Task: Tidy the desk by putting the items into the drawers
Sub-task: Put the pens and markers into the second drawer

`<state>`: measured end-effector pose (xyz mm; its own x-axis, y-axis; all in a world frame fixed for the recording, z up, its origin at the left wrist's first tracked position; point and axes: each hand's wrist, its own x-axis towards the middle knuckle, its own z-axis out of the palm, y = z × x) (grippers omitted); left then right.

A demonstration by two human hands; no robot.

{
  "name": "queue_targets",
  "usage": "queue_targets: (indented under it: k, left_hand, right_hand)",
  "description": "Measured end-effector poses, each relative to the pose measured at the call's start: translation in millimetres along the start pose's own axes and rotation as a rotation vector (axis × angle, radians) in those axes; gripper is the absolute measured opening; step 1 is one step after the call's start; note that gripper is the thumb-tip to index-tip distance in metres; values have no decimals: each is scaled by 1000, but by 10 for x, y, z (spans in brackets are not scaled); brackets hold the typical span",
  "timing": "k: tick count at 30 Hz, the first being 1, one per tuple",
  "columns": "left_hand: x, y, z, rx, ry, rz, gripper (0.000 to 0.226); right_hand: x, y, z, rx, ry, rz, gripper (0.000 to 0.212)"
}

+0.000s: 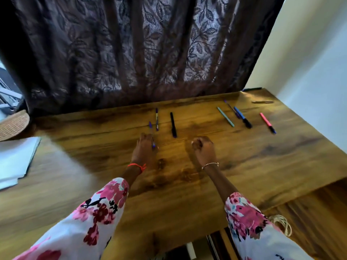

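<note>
Several pens lie on the wooden desk (244, 156). My left hand (144, 147) grips a purple pen (150, 128) whose far end sticks out past the fingers. Just beyond it lie a purple-and-white pen (157, 119) and a black pen (173, 124). My right hand (203, 149) hovers over the desk with fingers curled and nothing in it. Farther right lie a teal pen (225, 116), a thin purple pen (231, 108), a blue-and-black pen (242, 117) and a pink pen (268, 122).
A dark leaf-patterned curtain (131, 53) hangs behind the desk. White papers (15, 162) and a woven basket (13, 126) sit at the left. A small flat object (262, 101) lies at the back right corner. A coil of twine (281, 224) lies below the desk's right edge.
</note>
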<state>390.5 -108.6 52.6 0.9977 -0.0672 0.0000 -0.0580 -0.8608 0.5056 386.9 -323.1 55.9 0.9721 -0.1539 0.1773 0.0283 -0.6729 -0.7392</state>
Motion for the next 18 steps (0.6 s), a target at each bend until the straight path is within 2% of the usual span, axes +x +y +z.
queue_targets:
  k: [6, 11, 14, 16, 18]
  left_hand:
    - [256, 96, -84, -153, 9, -210, 51]
    - [433, 154, -180, -169, 1, -298, 24]
    - [515, 150, -236, -168, -19, -344, 7]
    - [570, 104, -240, -223, -13, -380, 10]
    - [579, 4, -199, -306, 12, -402, 12]
  right_hand:
    - [432, -109, 166, -63, -155, 51, 38]
    - [674, -228, 389, -141, -304, 52, 53]
    - [794, -361, 533, -183, -355, 54, 57]
    - [885, -418, 631, -334, -373, 32, 56]
    - [964, -448, 716, -454, -353, 29, 45]
